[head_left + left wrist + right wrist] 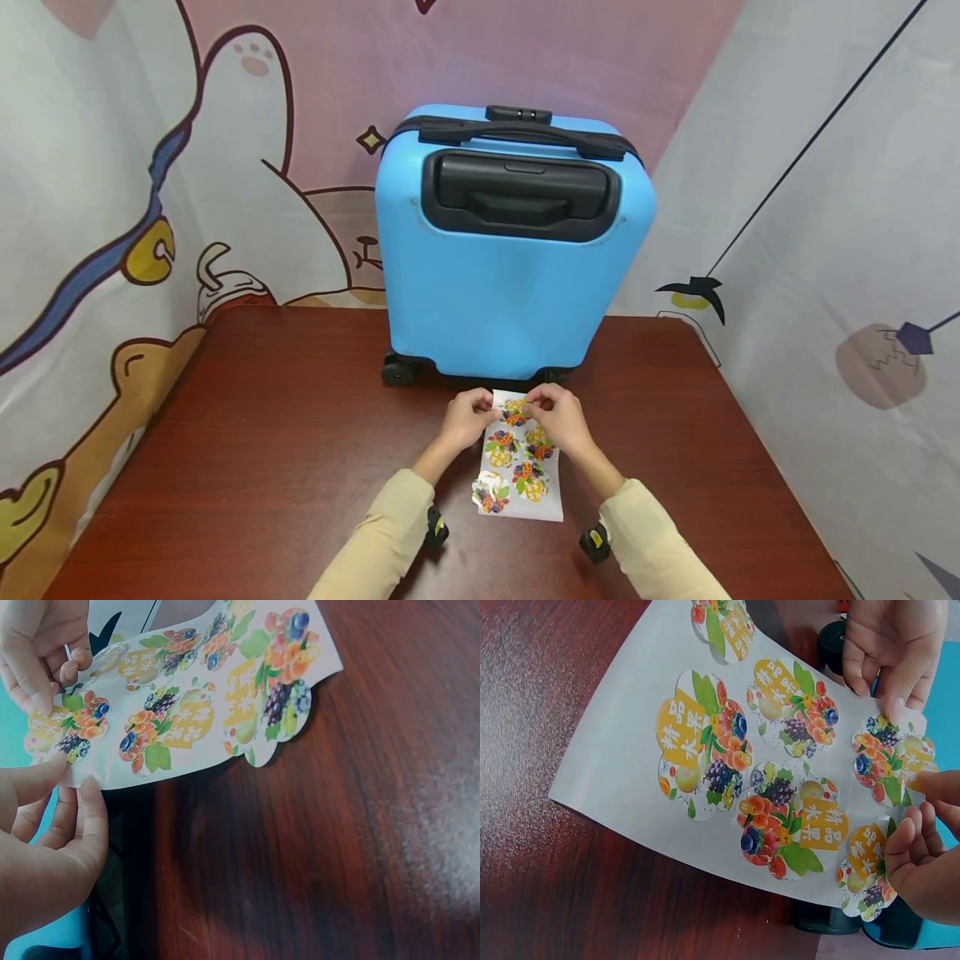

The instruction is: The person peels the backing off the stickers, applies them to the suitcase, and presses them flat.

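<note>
A white sheet of fruit stickers (551, 505) lies lengthwise between the hands, its far end raised toward a blue suitcase (495, 292). The stickers carry fruit pictures and yellow labels with white lettering. My left hand (467, 418) pinches the far left edge of the sheet between thumb and fingers. With thumb and forefinger, my right hand (934, 851) pinches the edge of a fruit sticker (885, 761) at the sheet's far end. One sticker (491, 493) at the near left corner juts past the sheet's edge, partly lifted.
The suitcase stands upright on its wheels (400, 368) at the back of the dark red-brown table (285, 450), just beyond the hands. Cartoon-printed cloth (315, 108) hangs behind and along the sides. Each wrist wears a small black device (596, 543).
</note>
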Demonstrator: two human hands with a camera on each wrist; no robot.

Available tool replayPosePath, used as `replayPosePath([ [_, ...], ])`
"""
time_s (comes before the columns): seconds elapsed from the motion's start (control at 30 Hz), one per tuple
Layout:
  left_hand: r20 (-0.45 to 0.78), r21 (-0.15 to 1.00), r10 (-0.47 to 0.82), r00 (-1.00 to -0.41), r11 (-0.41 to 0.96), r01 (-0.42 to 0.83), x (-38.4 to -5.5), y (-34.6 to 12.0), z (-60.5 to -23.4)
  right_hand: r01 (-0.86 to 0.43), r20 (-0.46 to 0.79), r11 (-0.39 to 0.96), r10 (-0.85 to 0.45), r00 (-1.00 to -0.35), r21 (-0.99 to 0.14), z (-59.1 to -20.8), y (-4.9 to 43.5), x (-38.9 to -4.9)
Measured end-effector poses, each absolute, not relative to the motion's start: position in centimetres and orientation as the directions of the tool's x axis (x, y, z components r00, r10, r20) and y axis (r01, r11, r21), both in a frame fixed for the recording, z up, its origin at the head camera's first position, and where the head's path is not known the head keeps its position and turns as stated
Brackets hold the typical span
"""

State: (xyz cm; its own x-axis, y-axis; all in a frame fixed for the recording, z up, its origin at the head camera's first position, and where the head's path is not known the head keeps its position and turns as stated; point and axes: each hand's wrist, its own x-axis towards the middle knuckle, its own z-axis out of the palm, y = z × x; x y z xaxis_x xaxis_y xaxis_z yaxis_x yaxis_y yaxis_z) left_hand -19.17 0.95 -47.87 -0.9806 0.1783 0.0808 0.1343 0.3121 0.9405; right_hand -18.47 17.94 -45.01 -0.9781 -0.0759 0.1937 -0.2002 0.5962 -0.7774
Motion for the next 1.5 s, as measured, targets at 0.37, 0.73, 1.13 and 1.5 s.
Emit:
replayPosePath([
  [0.37, 0.044, 0.949, 0.18, -0.983, 0.299, 0.097, -19.2, 0.9, -48.0, -0.176, 0.166, 0.569, -0.069, -0.984, -0.804, -45.0, 18.1, -18.4],
  [0.73, 0.029, 0.952, 0.177, -0.984, 0.294, 0.081, -19.3, 1.0, -48.3, -0.162, 0.135, 0.565, -0.09, -0.987, -0.809, -45.2, 18.5, -18.3],
  [1.13, 0.007, 0.953, 0.174, -0.985, 0.297, 0.059, -19.4, 1.2, -48.3, -0.157, 0.122, 0.553, -0.1, -0.987, -0.818, -45.5, 18.9, -18.2],
  [1.5, -0.006, 0.96, 0.144, -0.99, 0.278, 0.034, -19.7, 1.1, -48.8, -0.148, 0.116, 0.546, -0.092, -0.989, -0.824, -45.7, 19.3, -18.2],
])
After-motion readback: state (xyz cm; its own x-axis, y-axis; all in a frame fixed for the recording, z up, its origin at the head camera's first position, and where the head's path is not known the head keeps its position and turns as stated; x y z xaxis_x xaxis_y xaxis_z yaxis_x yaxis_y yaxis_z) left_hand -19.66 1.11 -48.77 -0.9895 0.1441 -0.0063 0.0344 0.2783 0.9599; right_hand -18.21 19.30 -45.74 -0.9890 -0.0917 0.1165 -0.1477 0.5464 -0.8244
